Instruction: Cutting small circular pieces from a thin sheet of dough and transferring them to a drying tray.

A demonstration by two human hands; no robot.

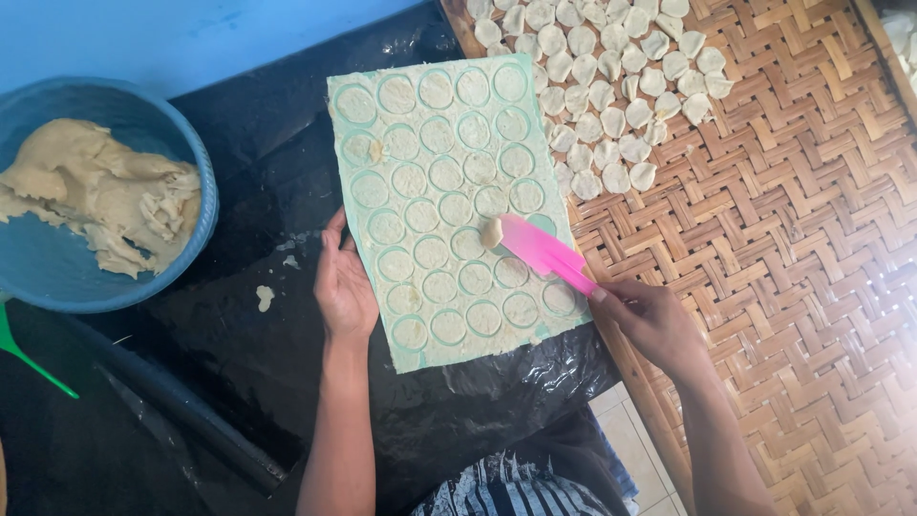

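A thin sheet of pale dough [449,201] lies on a light green board, scored with several rows of cut circles. My left hand [342,285] rests flat on the board's left edge, fingers together, holding nothing. My right hand [650,320] grips a pink spatula [544,253] by its handle. The spatula's blade lies over the sheet's right side with one small dough round [491,232] lifted on its tip.
A woven bamboo tray [793,248] to the right holds several cut dough rounds [611,86] at its top. A blue bowl [181,134] with a lump of dough sits far left. Black plastic sheeting [220,363] covers the table. A green handle [29,355] pokes out at the left.
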